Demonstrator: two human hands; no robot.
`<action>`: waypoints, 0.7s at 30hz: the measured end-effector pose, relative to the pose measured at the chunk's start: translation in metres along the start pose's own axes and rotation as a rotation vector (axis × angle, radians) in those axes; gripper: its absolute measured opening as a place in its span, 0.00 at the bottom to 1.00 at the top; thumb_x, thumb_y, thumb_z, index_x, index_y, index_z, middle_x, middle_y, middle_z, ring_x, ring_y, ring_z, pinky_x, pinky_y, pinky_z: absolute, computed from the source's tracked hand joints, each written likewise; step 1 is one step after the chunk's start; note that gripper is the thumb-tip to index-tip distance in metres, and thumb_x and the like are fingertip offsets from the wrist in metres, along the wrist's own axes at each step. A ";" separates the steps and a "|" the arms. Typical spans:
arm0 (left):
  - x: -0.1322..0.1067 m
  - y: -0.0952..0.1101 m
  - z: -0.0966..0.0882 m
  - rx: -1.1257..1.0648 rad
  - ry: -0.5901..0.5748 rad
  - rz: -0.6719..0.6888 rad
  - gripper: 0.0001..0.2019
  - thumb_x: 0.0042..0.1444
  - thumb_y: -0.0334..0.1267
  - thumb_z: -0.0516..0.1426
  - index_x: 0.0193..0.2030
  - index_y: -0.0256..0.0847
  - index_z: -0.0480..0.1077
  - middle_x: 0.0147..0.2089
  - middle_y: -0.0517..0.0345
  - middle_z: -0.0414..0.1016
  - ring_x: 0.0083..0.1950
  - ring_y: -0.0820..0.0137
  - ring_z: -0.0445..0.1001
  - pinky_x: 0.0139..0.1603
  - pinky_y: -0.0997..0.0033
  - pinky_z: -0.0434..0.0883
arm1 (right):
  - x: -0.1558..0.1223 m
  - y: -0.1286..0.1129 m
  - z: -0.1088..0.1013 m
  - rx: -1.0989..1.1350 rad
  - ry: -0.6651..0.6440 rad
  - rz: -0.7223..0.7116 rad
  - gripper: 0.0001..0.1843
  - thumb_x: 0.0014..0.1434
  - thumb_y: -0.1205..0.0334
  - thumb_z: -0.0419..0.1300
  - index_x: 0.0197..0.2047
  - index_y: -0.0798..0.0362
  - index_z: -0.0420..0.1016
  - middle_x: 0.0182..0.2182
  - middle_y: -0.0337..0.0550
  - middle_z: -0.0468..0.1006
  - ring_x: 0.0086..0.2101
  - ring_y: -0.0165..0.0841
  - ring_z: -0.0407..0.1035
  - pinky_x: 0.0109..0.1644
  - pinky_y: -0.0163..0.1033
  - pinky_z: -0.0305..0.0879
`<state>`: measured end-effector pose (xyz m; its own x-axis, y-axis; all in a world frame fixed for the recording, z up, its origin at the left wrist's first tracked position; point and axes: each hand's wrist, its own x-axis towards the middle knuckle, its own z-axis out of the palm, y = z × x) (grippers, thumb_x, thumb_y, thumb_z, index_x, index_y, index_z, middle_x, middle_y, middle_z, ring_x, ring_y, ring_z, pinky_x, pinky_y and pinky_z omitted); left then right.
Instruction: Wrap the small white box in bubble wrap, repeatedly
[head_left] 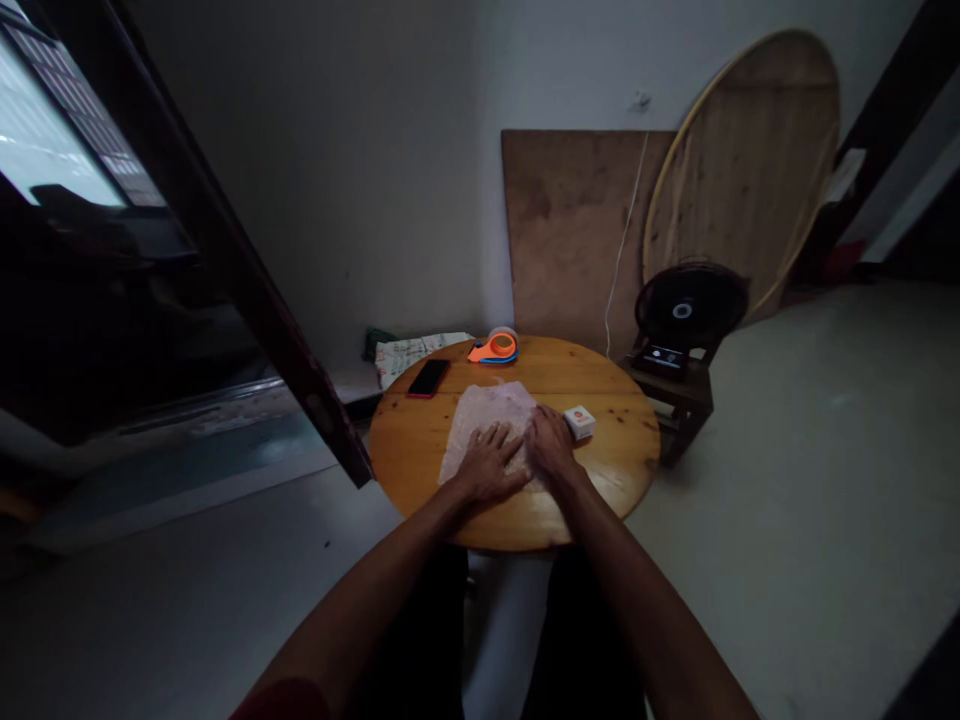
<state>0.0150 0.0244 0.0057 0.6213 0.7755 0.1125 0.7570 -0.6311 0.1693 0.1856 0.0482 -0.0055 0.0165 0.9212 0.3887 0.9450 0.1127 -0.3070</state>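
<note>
A sheet of pinkish, translucent bubble wrap (469, 415) lies on the round wooden table (626, 465). My left hand (491, 465) rests flat on its lower middle, fingers spread. At the sheet's right edge, my right hand (550, 440) has its fingers curled together on the wrap; the fingertips are partly hidden. Just right of that hand sits a small white box (580, 422) with a reddish print on top. An orange and blue tape dispenser (495, 348) stands beyond the wrap.
A dark phone with a red edge (429, 378) lies at the table's left. Behind it are printed papers (412, 352). A black fan (686, 310) stands on a wooden stool (690, 390) to the right. A brown board (577, 220) and a round tabletop (750, 160) lean on the wall.
</note>
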 end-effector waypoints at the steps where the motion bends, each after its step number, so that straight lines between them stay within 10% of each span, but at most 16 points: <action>1: 0.000 0.000 0.000 0.009 -0.001 -0.003 0.36 0.58 0.63 0.47 0.70 0.49 0.51 0.73 0.45 0.47 0.73 0.48 0.44 0.68 0.39 0.44 | -0.001 0.000 -0.001 0.010 0.016 -0.009 0.21 0.64 0.66 0.47 0.58 0.62 0.68 0.57 0.56 0.68 0.57 0.39 0.59 0.61 0.40 0.49; 10: -0.001 0.001 0.003 0.019 0.033 0.009 0.35 0.57 0.64 0.48 0.68 0.49 0.56 0.73 0.47 0.49 0.73 0.49 0.46 0.68 0.40 0.44 | -0.020 0.019 -0.049 -0.099 0.147 -0.037 0.18 0.61 0.65 0.51 0.53 0.55 0.71 0.57 0.53 0.69 0.55 0.44 0.59 0.59 0.47 0.51; 21: -0.001 0.002 0.002 -0.003 0.035 0.003 0.35 0.58 0.62 0.49 0.68 0.49 0.55 0.73 0.46 0.49 0.72 0.49 0.46 0.68 0.40 0.44 | -0.021 0.063 -0.074 -0.014 -0.037 0.347 0.21 0.56 0.51 0.58 0.46 0.58 0.73 0.40 0.57 0.78 0.42 0.45 0.71 0.44 0.44 0.61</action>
<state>0.0162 0.0223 0.0042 0.6156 0.7741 0.1475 0.7548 -0.6330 0.1719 0.2687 0.0088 0.0312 0.3255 0.9169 0.2312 0.8896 -0.2141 -0.4034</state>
